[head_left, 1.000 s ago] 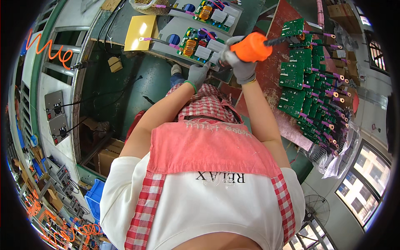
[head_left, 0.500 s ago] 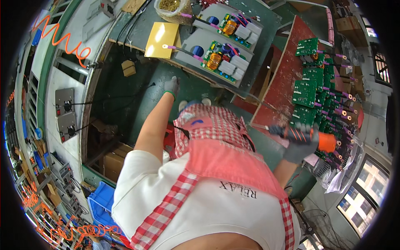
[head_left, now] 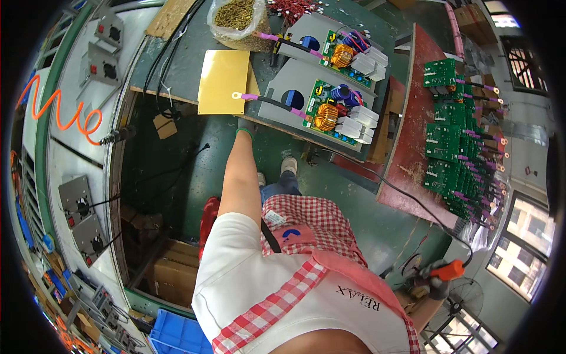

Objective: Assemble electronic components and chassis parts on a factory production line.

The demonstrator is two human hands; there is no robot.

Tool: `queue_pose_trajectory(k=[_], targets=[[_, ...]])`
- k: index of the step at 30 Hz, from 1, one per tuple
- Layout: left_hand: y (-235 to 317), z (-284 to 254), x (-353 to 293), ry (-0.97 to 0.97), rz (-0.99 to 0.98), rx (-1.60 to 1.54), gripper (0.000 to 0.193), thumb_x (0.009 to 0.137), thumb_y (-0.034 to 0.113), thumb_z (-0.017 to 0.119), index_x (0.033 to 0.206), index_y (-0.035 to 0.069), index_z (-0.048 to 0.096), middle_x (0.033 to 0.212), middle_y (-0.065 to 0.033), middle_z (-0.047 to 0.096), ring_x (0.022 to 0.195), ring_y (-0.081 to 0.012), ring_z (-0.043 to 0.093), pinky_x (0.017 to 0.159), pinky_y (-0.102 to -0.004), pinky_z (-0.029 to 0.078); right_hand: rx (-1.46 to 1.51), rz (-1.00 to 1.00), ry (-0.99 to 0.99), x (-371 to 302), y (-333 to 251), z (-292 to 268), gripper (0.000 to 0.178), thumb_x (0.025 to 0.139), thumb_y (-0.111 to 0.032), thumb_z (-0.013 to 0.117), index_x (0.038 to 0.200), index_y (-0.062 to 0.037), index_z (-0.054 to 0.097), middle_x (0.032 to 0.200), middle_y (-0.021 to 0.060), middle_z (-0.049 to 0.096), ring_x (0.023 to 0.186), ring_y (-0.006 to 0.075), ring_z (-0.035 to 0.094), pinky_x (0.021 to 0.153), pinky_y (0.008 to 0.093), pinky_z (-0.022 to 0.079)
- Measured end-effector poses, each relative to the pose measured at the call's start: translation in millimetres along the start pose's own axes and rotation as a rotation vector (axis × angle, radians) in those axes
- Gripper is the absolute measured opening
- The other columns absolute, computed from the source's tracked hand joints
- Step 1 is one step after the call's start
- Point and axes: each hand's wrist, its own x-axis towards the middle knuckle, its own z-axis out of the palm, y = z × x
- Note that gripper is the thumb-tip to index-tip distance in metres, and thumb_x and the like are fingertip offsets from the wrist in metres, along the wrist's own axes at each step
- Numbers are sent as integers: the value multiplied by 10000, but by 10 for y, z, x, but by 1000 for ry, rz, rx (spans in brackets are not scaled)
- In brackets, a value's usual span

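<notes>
Left hand (head_left: 246, 124), upper centre, finger state hidden, is nearer the yellow plate (head_left: 221, 79), up-left, long axis near-vertical; right hand (head_left: 438, 288), lower right, grips an orange-ended tool (head_left: 449, 269).

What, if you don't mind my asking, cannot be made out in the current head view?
All in the head view:
Left hand: mostly hidden by the yellow plate and table; its fingers and any hold are unseen.
Orange-ended tool in the right hand: its tip is lost in blur and dark clutter.
Red parts: cut off by the top edge.
Green circuit boards: overlapping, so uncountable.
</notes>
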Motion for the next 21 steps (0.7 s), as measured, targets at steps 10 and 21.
queue_pose_trajectory(k=[10,21], targets=[[-468,-645,571,-182,606,520,216,896,350,491,936,152,567,793,-5,556,656,-160,526,499,-325,427,-171,-55,-335,-1088,-146,-733,379,771,-305,660,977,-8,543,635,45,495,411,159,397,377,260,346],[676,-774,-2074,50,-8,-139,244,959,320,487,834,119,542,571,37,336,490,-101,323,438,-263,278,-437,411,-372,-991,-463,-494,375,798,-324,661,874,32,572,496,20,433,356,126,352,360,255,307]])
